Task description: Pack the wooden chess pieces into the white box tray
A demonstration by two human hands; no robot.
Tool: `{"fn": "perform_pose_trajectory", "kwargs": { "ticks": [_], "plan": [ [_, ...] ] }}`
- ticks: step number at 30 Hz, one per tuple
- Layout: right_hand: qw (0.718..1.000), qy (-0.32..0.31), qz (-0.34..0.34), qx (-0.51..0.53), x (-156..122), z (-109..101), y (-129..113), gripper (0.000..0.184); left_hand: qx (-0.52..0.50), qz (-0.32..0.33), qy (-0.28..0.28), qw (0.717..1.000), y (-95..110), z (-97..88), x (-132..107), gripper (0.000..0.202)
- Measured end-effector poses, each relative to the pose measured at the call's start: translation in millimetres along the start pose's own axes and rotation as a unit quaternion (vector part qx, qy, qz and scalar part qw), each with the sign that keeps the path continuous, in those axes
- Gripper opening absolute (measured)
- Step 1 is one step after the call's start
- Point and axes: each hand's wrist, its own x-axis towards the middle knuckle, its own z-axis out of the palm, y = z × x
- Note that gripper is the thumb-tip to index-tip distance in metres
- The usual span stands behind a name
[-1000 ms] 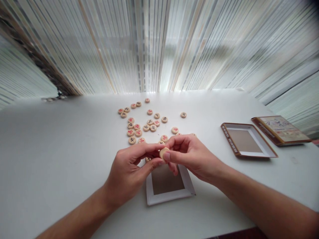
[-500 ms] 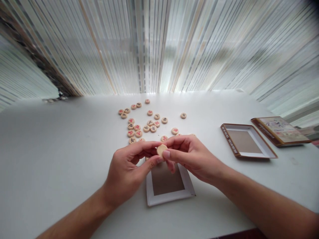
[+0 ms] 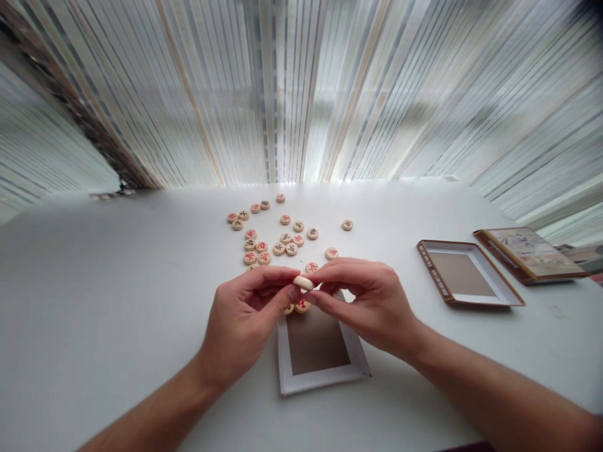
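The white table (image 3: pixel 117 301) bears everything. On its right side lie a brown-rimmed tray (image 3: pixel 429 267) and, just beside it, a printed box lid (image 3: pixel 530 251). A white-rimmed tray (image 3: pixel 325 380) lies near the table's front edge, partly under both hands. The left hand (image 3: pixel 245 320) and right hand (image 3: pixel 372 301) meet above its far end. Each is closed in a thumb-and-forefinger pinch on 1 wooden disc (image 3: pixel 304 282), held in the air between them and tilted nearly flat. Beyond lie scattered game pieces (image 3: pixel 277 242) marked red or black. 2 nearer pieces (image 3: pixel 301 306) sit at the white-rimmed tray's far edge, below the fingers.
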Motion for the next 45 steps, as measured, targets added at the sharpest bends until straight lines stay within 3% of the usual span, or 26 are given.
{"fn": "perform_pose_trajectory", "kwargs": {
  "ticks": [3,7,16,23,29,33,36,40,45],
  "plan": [
    [0.975,0.023,-0.154,-0.156,0.0,-2.3,1.6,0.022,-0.038,-0.036,-0.013,0.999,0.8,-0.4,-0.7,0.015],
    [0.952,0.019,-0.215,-0.218,0.0,-4.6,1.7,0.025,-0.075,-0.078,-0.017,0.994,1.0,-1.5,-0.3,0.02],
    [0.962,0.003,-0.176,-0.208,0.0,-2.9,3.7,0.02,-0.088,-0.087,-0.017,0.992,-3.8,-3.2,2.6,0.019],
    [0.957,-0.023,-0.198,-0.212,1.1,-3.6,2.6,0.028,-0.114,-0.104,-0.015,0.988,-4.9,-5.3,3.4,0.016],
    [0.953,-0.03,-0.186,-0.239,1.3,-7.4,-1.9,0.019,-0.09,-0.107,-0.017,0.99,-2.7,-5.2,1.8,0.023],
    [0.958,-0.105,-0.123,-0.236,7.8,-18.5,-7.1,0.02,0.043,-0.013,0.039,0.998,-0.9,-10.6,5.3,0.015],
    [0.946,-0.185,-0.063,-0.26,12.7,-27.6,-9.0,0.018,0.157,0.054,0.071,0.984,-7.0,-18.2,11.0,0.012],
    [0.922,-0.248,-0.019,-0.298,15.4,-35.3,-12.2,0.012,0.207,0.05,0.071,0.974,-17.4,-23.9,16.7,0.016],
    [0.891,-0.294,0.007,-0.346,13.8,-34.7,-16.6,0.019,0.226,0.047,0.066,0.971,-18.0,-20.8,16.0,0.016]
  ]
}}
